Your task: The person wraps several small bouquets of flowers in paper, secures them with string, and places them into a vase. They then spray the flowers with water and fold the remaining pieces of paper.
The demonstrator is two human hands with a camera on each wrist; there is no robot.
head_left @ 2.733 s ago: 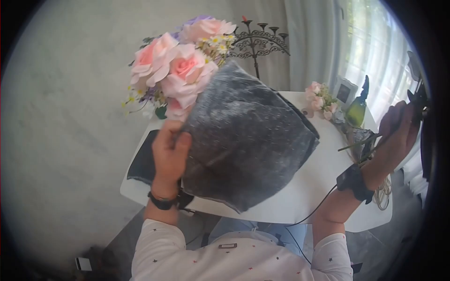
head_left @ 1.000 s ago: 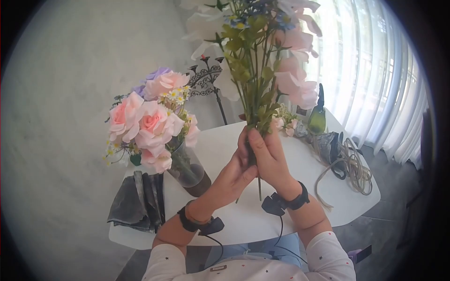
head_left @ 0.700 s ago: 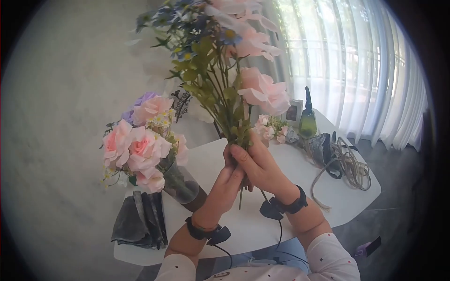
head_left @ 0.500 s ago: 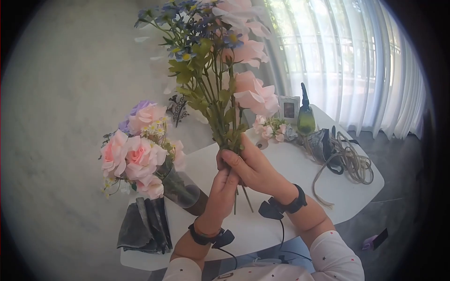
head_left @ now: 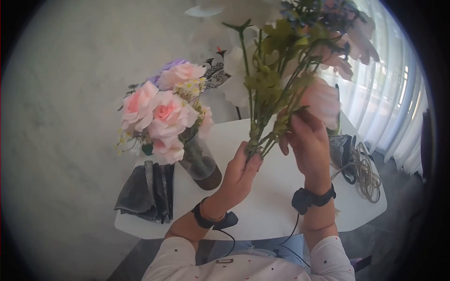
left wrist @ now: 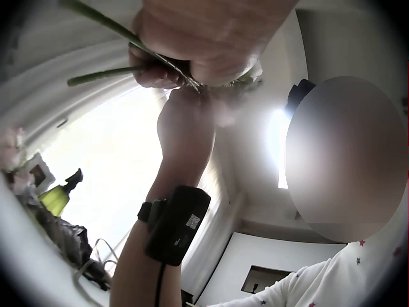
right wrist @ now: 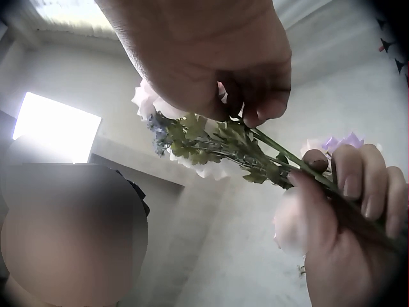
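Note:
A bunch of long-stemmed flowers [head_left: 281, 89], pink, white and small blue with green leaves, leans to the right over the table in the head view. My left hand [head_left: 239, 175] grips the gathered stems low down, and in the left wrist view bare stem ends [left wrist: 105, 75] stick out past it. Higher and to the right, my right hand [head_left: 308, 147] has bent fingers at a leafy stem under a pink bloom [head_left: 322, 100]. In the right wrist view its thumb and fingertips pinch that stem beside the leaves [right wrist: 236, 137]. The blossoms' tops run out of the head view.
A glass vase [head_left: 199, 161] of pink roses [head_left: 168, 114] stands on the white table [head_left: 276, 201] at the left. Folded dark grey cloth [head_left: 147, 192] lies before it. Coiled cord [head_left: 368, 173] and a grey crumpled thing [head_left: 341, 149] lie at the right; a candelabra [head_left: 215, 75] stands behind.
The cloth my left hand held is on the table at the left, and both hands came together on the flowers. My right hand has since moved up and right, and the bunch leans rightward.

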